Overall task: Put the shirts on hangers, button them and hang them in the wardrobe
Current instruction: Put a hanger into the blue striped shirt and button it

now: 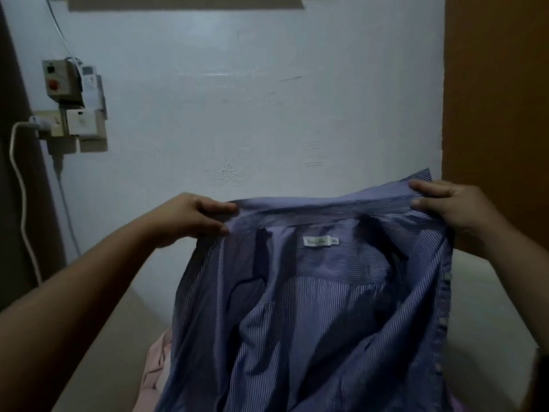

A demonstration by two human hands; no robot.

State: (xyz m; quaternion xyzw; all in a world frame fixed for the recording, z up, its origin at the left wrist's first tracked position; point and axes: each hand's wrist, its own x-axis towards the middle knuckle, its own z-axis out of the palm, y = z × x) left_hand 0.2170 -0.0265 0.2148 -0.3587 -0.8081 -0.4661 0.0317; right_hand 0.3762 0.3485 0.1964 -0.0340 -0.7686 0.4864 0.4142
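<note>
Shirt: blue striped shirt (312,307), hanging open between both grips.
Left hand (190,218): pinching collar end.
Right hand (451,206): pinching opposite collar end.

Both arms out fwd, L hand (190,217) & R hand (451,208) raised, fingers pinched.

White neck label (321,241) inside striped shirt (312,307): print too blurred to read

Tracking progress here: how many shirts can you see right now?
2. A blue striped shirt is held up open by the left hand and right hand; a pink garment, likely a shirt, lies below left. Others may be hidden behind.
</note>
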